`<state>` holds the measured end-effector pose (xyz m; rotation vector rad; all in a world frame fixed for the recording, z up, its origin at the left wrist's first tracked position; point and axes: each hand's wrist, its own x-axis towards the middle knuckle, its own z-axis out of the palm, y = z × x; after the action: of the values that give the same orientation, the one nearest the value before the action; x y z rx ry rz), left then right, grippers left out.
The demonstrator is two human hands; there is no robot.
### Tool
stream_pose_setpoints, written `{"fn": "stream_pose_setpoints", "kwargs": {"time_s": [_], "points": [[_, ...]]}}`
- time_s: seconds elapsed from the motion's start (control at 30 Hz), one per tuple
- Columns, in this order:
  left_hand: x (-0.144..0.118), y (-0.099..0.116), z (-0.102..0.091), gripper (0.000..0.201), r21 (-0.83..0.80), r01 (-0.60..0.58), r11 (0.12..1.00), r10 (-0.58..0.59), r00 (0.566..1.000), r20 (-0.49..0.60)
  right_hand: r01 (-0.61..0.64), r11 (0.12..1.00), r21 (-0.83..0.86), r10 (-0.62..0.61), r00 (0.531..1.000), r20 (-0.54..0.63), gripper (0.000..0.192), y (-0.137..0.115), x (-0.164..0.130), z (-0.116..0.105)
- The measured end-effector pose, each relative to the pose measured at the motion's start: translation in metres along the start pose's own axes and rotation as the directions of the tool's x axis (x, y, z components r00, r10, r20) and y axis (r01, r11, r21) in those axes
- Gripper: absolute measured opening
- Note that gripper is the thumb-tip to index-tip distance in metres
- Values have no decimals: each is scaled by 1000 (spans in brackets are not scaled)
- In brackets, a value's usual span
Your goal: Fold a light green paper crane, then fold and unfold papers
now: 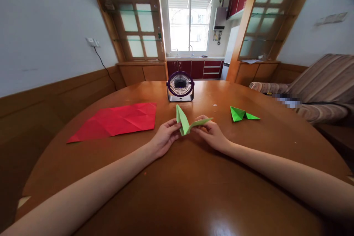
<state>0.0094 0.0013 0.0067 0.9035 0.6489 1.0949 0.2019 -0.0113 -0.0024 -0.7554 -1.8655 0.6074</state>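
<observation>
A light green folded paper piece (pixel 186 121) is held just above the round wooden table (pixel 177 177), near its middle. My left hand (pixel 165 137) pinches its left, upright flap. Its right flap, which points out to the right, is pinched by my right hand (pixel 211 134). The two hands almost meet under the paper.
A creased red paper sheet (pixel 118 120) lies flat to the left. A brighter green folded paper (pixel 243 114) rests to the right. A small purple desk fan (pixel 180 86) stands behind the hands. A striped sofa (pixel 318 92) is at the right, and a kitchen lies beyond.
</observation>
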Motion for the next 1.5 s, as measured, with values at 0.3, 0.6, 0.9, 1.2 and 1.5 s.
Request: {"fn": "stream_pose_setpoints", "kwargs": {"time_s": [0.3, 0.6, 0.9, 1.2, 1.5], "points": [[-5, -1, 1, 32, 138, -4, 990, -14, 991, 133, -294, 917, 272, 285, 956, 72, 26, 5, 4, 2], [-5, -1, 2, 32, 233, 83, 969, -133, 968, 211, -315, 821, 476, 331, 942, 52, 30, -2, 4, 4], [-4, 2, 0, 34, 323, 115, 939, -204, 945, 255, -329, 852, 408, 365, 931, -10, 26, -10, 2, 5], [-9, 1, 9, 25, 364, 124, 923, -184, 973, 136, -347, 834, 430, 380, 925, 8, 33, -13, 3, 6], [-10, -1, 13, 20, 373, 139, 918, -170, 984, 53, -338, 828, 447, 397, 917, -42, 31, -13, 4, 4]]}}
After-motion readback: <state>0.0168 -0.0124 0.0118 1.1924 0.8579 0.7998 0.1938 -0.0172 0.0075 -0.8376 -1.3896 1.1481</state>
